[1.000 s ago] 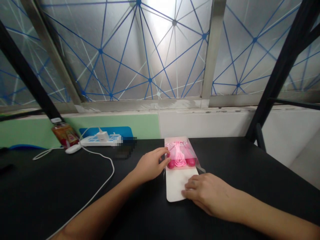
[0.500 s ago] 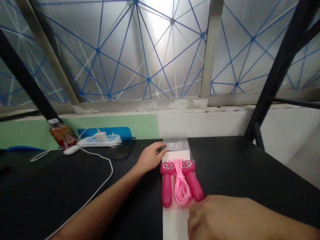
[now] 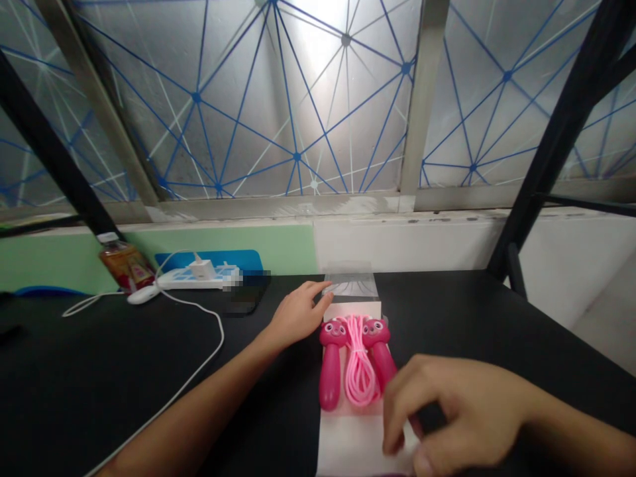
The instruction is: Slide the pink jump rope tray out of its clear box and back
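Observation:
A pink skipping rope (image 3: 362,377), bundled in a coil between two dark-pink handles with animal faces, lies on a long white card (image 3: 348,440). At the far end a clear plastic sleeve (image 3: 350,283) sticks out past the card. My left hand (image 3: 301,310) rests by that end, its fingers stretched out and its thumb apart, the tips touching the sleeve's left edge. Over the card's near right side hovers my right hand (image 3: 457,411), slightly blurred, fingers bent and thumb held apart. It partly hides the right handle and the card's right edge.
A white power strip (image 3: 199,278) with a plugged-in charger and a trailing white cable (image 3: 218,324) lies on the black table (image 3: 124,371). Beside them stand a drink bottle (image 3: 124,262) and a dark flat object (image 3: 248,295). Black metal posts (image 3: 541,146) rise before the window.
My right hand has lifted from a closed posture at the card's near right side, its fingers and thumb now parted. The card's near end has shifted slightly left. My left hand stays in place.

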{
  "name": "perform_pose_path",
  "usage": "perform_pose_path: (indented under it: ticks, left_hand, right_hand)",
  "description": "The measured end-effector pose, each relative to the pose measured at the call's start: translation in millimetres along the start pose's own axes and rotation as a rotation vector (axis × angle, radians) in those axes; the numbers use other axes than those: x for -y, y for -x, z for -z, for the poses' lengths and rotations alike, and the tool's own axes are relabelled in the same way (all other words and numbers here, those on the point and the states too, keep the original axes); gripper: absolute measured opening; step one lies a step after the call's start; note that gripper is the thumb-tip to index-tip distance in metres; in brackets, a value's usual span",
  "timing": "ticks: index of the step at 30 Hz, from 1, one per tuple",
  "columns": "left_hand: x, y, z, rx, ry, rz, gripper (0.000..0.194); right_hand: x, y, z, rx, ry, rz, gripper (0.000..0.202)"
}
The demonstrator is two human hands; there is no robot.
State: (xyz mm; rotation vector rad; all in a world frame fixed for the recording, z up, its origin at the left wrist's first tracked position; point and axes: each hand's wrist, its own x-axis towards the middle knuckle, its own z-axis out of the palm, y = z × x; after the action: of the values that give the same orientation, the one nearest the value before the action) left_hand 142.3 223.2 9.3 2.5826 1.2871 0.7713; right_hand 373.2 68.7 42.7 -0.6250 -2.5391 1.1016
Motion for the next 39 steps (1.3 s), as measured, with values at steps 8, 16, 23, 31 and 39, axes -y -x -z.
perform_pose_path:
  ticks: [8, 16, 23, 31, 39]
  left_hand:
    - [-16, 27, 27.7, 0.288, -0.023, -0.055, 0.03]
    - [-19, 33, 30.3, 0.468, 0.046, -0.065, 0.036]
    - [-17, 30, 31.0, 0.504, 0.047, -0.094, 0.035]
    - [-23, 33, 37.6, 0.444, 0.053, -0.104, 0.035]
    - [-21, 33, 38.0, 0.429, 0.023, -0.095, 0.035]
  right_hand:
    - [-51, 4, 8, -0.574, 0.581, -0.438, 0.026]
    - [-62, -10, -3, -0.59, 0.281, -0.389, 0.027]
    - [-78, -11, -3, -0.586, 0.149, -0.489, 0.027]
    - [-64, -13, -1, -0.61, 0.246, -0.397, 0.024]
    - [-68, -9, -2, -0.59, 0.35, -0.337, 0.026]
